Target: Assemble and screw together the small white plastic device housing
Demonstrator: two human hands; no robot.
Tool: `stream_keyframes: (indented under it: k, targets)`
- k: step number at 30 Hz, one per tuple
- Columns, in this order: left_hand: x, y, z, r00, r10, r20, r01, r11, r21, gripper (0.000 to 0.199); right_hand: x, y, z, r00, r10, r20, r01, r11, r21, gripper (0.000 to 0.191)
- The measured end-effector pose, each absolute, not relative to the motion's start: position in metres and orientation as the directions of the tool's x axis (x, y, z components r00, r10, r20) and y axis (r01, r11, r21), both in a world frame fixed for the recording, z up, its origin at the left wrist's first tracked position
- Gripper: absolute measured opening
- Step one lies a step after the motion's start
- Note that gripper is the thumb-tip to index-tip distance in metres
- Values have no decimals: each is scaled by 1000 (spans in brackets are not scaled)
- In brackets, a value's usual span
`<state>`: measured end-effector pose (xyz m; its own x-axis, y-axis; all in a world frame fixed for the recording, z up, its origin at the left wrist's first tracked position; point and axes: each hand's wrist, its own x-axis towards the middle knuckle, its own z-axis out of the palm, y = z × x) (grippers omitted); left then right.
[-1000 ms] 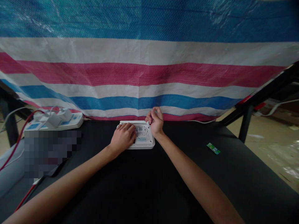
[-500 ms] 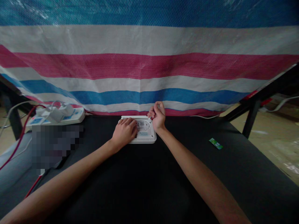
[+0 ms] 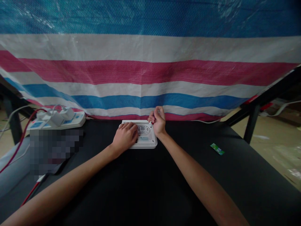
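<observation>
A white router (image 3: 147, 143) lies on the black table, its vented, labelled underside facing up. My left hand (image 3: 126, 134) lies over its left part, fingers bent across the casing and holding it, so that side is hidden. At the router's far right corner, my right hand (image 3: 159, 121) is closed with its fingers curled in. A tiny dark red bit shows by those fingertips, too small to name. What else is inside the right fist is hidden. Along the router's far edge runs a white bar-like part (image 3: 134, 121).
A white power strip (image 3: 78, 119) with plugged-in adapters stands at the back left. Nearer lies a blurred-out dark object (image 3: 55, 150) beside a red cable (image 3: 30, 193). A small green packet (image 3: 217, 149) rests on the right. A striped tarp (image 3: 141, 72) hangs behind the table.
The whole scene sits slightly lower in the view. Both hands keep nearly the same places on and beside the router; the right hand's pose differs only slightly.
</observation>
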<state>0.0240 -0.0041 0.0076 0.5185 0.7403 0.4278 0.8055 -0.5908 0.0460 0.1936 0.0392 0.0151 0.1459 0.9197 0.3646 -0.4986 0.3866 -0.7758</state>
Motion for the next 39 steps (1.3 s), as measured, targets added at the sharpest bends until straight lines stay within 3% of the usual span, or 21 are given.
stream_keyframes:
  k: [21, 26, 34, 39]
  targets:
    - [24, -4, 7, 517, 742, 426, 809, -587, 40, 17, 192, 41, 17, 139, 907, 398, -460, 415, -785, 32]
    - [24, -5, 7, 517, 744, 423, 810, -585, 41, 17, 192, 44, 16, 155, 910, 385, -415, 414, -810, 41]
    - [23, -4, 6, 519, 736, 435, 804, -593, 45, 18, 192, 39, 18, 169, 913, 371, -472, 405, -783, 36]
    - [23, -4, 6, 520, 732, 440, 799, -599, 53, 18, 192, 41, 17, 186, 905, 384, -411, 426, -806, 38]
